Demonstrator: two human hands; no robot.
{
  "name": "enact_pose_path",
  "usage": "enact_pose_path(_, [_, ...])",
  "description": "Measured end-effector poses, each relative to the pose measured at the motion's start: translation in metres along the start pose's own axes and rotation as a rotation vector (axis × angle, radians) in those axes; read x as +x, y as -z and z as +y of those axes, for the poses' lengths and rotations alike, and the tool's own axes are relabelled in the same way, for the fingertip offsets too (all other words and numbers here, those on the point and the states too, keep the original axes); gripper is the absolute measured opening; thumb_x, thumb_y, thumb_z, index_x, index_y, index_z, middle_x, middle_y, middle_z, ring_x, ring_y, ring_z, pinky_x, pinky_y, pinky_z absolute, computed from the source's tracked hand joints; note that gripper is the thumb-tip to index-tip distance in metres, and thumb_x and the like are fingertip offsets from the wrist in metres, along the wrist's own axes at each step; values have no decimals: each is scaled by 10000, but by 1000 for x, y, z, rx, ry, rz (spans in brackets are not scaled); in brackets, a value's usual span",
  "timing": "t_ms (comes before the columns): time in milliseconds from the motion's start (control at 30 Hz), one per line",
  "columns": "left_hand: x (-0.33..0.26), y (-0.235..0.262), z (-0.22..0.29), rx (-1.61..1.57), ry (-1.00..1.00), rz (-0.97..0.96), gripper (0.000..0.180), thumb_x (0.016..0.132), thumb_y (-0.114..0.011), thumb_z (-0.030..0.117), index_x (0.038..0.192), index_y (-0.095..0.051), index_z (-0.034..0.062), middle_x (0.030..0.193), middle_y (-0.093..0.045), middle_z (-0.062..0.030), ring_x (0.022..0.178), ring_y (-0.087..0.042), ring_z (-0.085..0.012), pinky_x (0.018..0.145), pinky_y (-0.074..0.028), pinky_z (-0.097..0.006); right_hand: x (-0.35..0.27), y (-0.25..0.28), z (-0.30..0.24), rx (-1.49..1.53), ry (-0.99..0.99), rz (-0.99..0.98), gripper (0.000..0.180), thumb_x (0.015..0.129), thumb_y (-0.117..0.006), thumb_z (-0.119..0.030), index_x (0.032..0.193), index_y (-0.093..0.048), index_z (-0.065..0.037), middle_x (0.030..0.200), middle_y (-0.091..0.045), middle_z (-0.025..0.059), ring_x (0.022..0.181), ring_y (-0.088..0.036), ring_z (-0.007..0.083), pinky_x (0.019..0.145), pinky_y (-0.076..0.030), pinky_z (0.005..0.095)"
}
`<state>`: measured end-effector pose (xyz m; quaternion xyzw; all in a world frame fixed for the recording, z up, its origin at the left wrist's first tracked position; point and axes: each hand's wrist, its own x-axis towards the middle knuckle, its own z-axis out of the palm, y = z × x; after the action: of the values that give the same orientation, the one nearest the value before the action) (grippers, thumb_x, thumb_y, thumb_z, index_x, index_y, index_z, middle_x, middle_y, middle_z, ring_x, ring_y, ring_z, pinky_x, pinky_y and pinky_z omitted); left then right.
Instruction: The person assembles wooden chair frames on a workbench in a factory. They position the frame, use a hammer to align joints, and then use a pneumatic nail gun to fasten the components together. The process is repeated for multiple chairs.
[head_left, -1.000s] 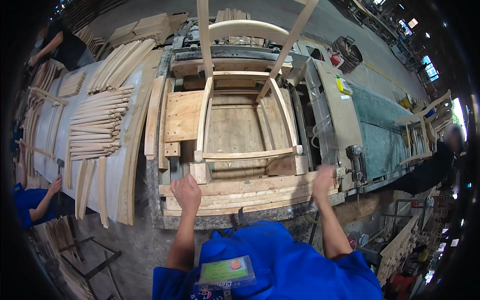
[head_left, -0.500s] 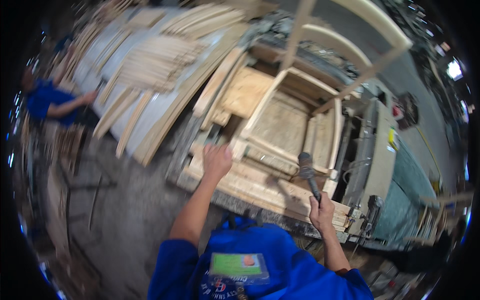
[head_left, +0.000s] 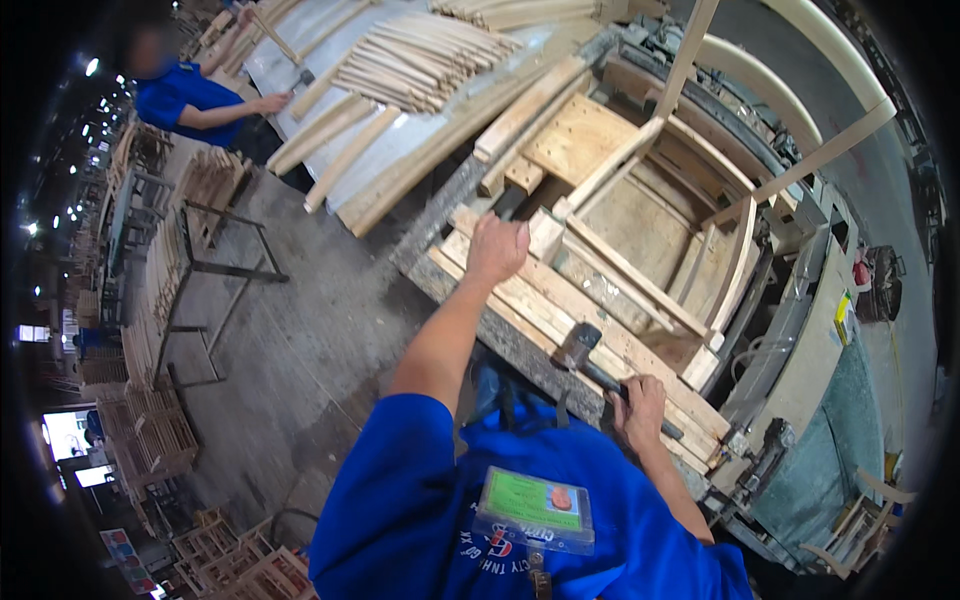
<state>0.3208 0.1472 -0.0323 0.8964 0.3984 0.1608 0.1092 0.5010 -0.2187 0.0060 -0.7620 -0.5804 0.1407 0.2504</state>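
Note:
A pale wooden chair frame point(head_left: 632, 278) with curved back pieces rises from a clamping bench in front of me. My right hand point(head_left: 640, 408) is closed around the handle of a dark-headed mallet point(head_left: 577, 346), which lies low over the near planks point(head_left: 610, 365) with its head to the left. At the frame's near left corner block point(head_left: 545, 234), my left hand point(head_left: 498, 249) is curled into a fist over the plank edge. What its fingers hold, if anything, is hidden.
Beyond on the left, a table point(head_left: 290, 60) carries slim wooden sticks point(head_left: 415, 65). A co-worker in blue point(head_left: 190, 100) stands there with a hammer. A metal stand point(head_left: 235, 268) is on the floor at left. Green sheeting point(head_left: 825, 400) covers something at right.
The mallet has come down from above the frame's near rail to the front planks, its head swinging left. My left hand stays by the corner block. The view has shifted.

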Motion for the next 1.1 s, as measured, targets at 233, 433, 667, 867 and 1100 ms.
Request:
enact_pose_path(233, [-3,12,4,-20,-20,103,408,1018,-480,293,803,-721,44,844,-708,-214,898,-640,-407,1001,-437,-526,-2,5,-4,44,-35,28,298,761,-811,-131,1013,-663,-71,1009,-583,165,967,-544,382,847,-426,495])
enact_pose_path(433, [0,27,13,-46,-1,10,428,1034,-465,316,835,-726,41,863,-724,-203,924,-663,-388,1015,-437,-505,-11,-8,1,39,-38,103,303,732,-823,-162,988,-689,-70,992,-584,174,970,-528,396,860,-436,490])
enact_pose_path(667, [-8,28,14,-93,69,67,447,1034,-457,331,834,-744,54,877,-737,-175,950,-675,-348,1095,-407,-463,-8,-13,9,12,-2,34,307,755,-818,-197,996,-680,-64,978,-568,168,939,-538,377,819,-427,485])
enact_pose_path(867, [-9,25,16,-101,86,42,445,1041,-447,326,839,-747,67,893,-747,-146,963,-676,-335,1124,-392,-464,-10,-12,7,-37,42,51,331,784,-801,-214,1039,-669,-48,963,-578,177,905,-561,374,787,-444,482])
enact_pose_path(1100, [-9,26,17,-88,97,57,445,1045,-446,318,828,-751,78,878,-749,-133,951,-679,-321,1105,-402,-456,-4,-9,4,45,82,-10,325,912,-704,-243,1147,-636,-29,1070,-615,239,973,-576,459,849,-459,541])
